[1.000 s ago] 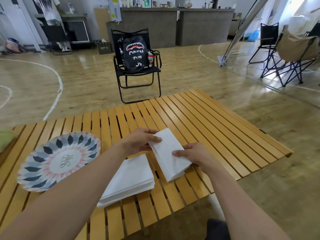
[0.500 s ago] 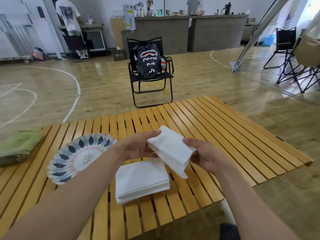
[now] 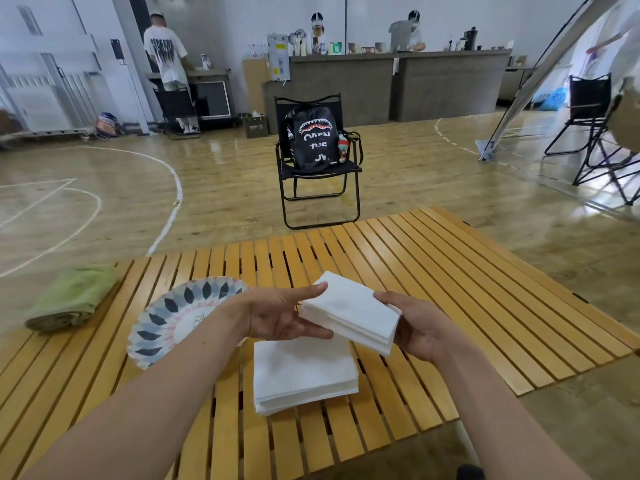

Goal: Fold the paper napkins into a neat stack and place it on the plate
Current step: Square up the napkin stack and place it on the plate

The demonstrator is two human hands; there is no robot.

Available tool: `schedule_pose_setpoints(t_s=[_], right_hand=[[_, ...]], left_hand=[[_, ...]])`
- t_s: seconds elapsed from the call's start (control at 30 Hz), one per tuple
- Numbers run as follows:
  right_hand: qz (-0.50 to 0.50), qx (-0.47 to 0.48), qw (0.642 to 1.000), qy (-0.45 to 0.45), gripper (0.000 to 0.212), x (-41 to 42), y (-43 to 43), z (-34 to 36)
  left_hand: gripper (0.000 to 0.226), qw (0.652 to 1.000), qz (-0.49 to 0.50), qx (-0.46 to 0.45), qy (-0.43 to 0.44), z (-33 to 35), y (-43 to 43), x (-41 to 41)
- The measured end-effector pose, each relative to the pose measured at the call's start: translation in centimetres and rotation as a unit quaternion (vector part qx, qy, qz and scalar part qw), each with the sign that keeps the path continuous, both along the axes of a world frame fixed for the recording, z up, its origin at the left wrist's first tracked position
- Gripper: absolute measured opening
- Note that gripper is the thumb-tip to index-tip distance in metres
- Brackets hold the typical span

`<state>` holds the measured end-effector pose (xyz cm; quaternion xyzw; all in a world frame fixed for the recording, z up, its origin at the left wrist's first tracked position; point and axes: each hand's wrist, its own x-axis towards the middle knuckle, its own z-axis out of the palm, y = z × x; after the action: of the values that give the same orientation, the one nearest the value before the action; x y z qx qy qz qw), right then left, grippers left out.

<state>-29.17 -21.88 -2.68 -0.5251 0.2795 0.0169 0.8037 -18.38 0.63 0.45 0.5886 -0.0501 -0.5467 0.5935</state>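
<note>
Napkins [image 3: 349,311], folded, light, soft and likely to fan apart, are held above the flat stack [image 3: 304,372] on the table [image 3: 450,289], pinched at opposite edges by left hand [image 3: 284,317] and right hand [image 3: 419,327], all layers best gripped together, plate [image 3: 162,323] just beside.

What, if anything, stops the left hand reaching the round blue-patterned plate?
Probably yes, it can reach: the left hand hovers right beside the round blue-patterned plate, nothing between, though it holds the folded white napkins.
</note>
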Motion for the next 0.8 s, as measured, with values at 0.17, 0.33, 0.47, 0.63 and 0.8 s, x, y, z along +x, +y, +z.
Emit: schedule_pose_setpoints(t_s=[0.17,0.33,0.47,0.63,0.8], right_hand=[[0.001,0.002,1.0,-0.013,0.027,0.0,-0.6,0.1],[0.005,0.004,1.0,-0.017,0.019,-0.1,-0.9,0.4],[0.004,-0.019,1.0,-0.019,0.022,0.1,-1.0,0.0],[0.048,-0.07,0.996,-0.021,0.02,0.2,-0.7,-0.3],[0.045,-0.119,0.992,-0.024,0.028,0.1,0.1,-0.3]], left_hand=[[0.075,1.0,0.025,0.007,-0.013,-0.2,-0.8,0.5],[0.082,0.997,-0.019,0.038,-0.06,-0.1,-1.4,0.5],[0.074,0.998,0.008,0.033,-0.045,0.0,-1.6,0.5],[0.058,0.993,0.074,0.062,-0.072,-0.3,-1.6,0.1],[0.042,0.981,0.102,0.077,-0.146,-0.5,-1.0,-0.7]])
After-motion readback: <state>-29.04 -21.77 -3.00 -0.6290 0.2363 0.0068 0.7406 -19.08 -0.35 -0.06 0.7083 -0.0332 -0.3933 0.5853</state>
